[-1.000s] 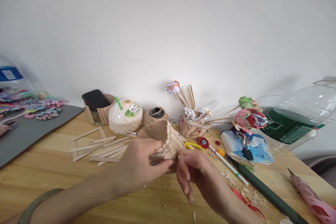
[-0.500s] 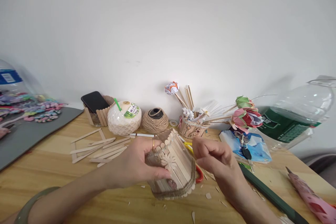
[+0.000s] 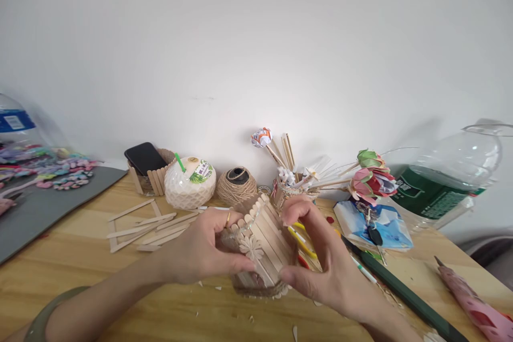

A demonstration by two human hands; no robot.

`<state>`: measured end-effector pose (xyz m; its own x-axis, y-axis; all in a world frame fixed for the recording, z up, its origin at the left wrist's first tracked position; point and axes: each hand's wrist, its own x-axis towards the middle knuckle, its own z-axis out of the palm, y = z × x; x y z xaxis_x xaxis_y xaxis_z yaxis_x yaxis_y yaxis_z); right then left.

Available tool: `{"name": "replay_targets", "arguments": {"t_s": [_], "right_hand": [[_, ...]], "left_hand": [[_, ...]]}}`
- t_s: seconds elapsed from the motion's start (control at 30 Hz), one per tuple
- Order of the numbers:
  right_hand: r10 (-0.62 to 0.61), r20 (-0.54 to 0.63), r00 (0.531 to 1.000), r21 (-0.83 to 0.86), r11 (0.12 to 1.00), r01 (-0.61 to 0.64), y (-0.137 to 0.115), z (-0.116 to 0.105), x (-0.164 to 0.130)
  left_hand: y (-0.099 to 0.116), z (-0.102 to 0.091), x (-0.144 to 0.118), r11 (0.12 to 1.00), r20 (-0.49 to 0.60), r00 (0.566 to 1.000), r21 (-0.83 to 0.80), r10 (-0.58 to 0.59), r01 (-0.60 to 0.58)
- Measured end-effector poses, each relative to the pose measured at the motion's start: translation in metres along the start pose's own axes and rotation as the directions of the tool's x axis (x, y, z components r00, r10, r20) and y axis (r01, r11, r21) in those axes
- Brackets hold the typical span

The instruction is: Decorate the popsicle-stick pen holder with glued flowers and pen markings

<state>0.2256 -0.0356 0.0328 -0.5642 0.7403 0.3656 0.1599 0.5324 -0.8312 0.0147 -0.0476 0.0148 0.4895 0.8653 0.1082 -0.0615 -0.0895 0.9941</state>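
Observation:
My left hand (image 3: 204,248) grips a small box made of wooden craft sticks (image 3: 276,246), its thumb across the front and its fingers over the back edge. The box is tilted, with a scalloped rim of round stick ends, twine along its lower edge and a pale wooden flower (image 3: 251,247) on its front. At the box's right side, my right hand (image 3: 328,262) has its thumb and forefinger spread apart. Their tips are at the front panel; whether they press on it I cannot tell. Behind lie scissors with a yellow and red handle (image 3: 305,243), partly hidden.
Loose craft sticks (image 3: 156,227) lie left. Along the wall stand a stick holder with a phone (image 3: 145,158), a wrapped coconut (image 3: 190,187), a twine ball (image 3: 236,187) and a cup of paper flowers (image 3: 286,192). At right are a dark green bar (image 3: 409,288), a pink glue gun (image 3: 468,299) and a bottle (image 3: 436,187).
My right hand has opened from a closed pinch and come left to the box's side. The box, still in my left hand, has turned slightly.

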Motion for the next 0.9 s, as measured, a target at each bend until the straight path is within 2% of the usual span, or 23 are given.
{"name": "replay_targets", "arguments": {"t_s": [0.13, 0.2, 0.37, 0.47, 0.53, 0.6, 0.67, 0.73, 0.83, 0.9], "right_hand": [[-0.048, 0.078, 0.996, -0.086, 0.995, 0.055, -0.001, -0.003, 0.003], [-0.047, 0.082, 0.996, -0.084, 0.995, 0.054, -0.001, -0.003, 0.004], [0.038, -0.056, 0.998, 0.026, 0.999, -0.037, 0.001, 0.001, 0.007], [0.002, -0.105, 0.994, -0.053, 0.999, -0.007, 0.002, 0.002, 0.009], [-0.029, -0.159, 0.987, -0.189, 0.982, -0.002, 0.005, -0.001, 0.011], [-0.006, -0.277, 0.961, -0.276, 0.958, -0.073, 0.010, -0.009, 0.012], [0.054, -0.411, 0.910, -0.228, 0.961, -0.160, 0.015, -0.021, 0.010], [0.085, -0.505, 0.859, -0.154, 0.970, -0.186, 0.018, -0.035, 0.003], [0.111, -0.574, 0.811, -0.160, 0.957, -0.243, 0.020, -0.054, -0.015], [0.156, -0.592, 0.791, -0.182, 0.930, -0.319, 0.019, -0.065, -0.032]], "left_hand": [[0.001, -0.004, 0.000, 0.983, -0.033, 0.991, 0.141, 0.126, -0.121], [0.001, -0.005, -0.001, 0.958, -0.059, 0.975, 0.209, 0.213, -0.197], [0.001, -0.003, -0.005, 0.903, -0.084, 0.948, 0.341, 0.307, -0.263], [0.003, -0.002, -0.005, 0.851, -0.091, 0.942, 0.464, 0.322, -0.246], [0.006, -0.004, -0.004, 0.839, -0.127, 0.942, 0.503, 0.310, -0.208], [0.009, -0.009, -0.002, 0.852, -0.175, 0.947, 0.502, 0.269, -0.149], [0.013, -0.017, 0.000, 0.867, -0.210, 0.954, 0.490, 0.213, -0.086], [0.015, -0.025, 0.002, 0.868, -0.227, 0.960, 0.495, 0.165, -0.032], [0.016, -0.033, 0.002, 0.862, -0.208, 0.975, 0.505, 0.079, 0.038], [0.016, -0.034, 0.002, 0.844, -0.208, 0.976, 0.534, 0.067, 0.056]]}}
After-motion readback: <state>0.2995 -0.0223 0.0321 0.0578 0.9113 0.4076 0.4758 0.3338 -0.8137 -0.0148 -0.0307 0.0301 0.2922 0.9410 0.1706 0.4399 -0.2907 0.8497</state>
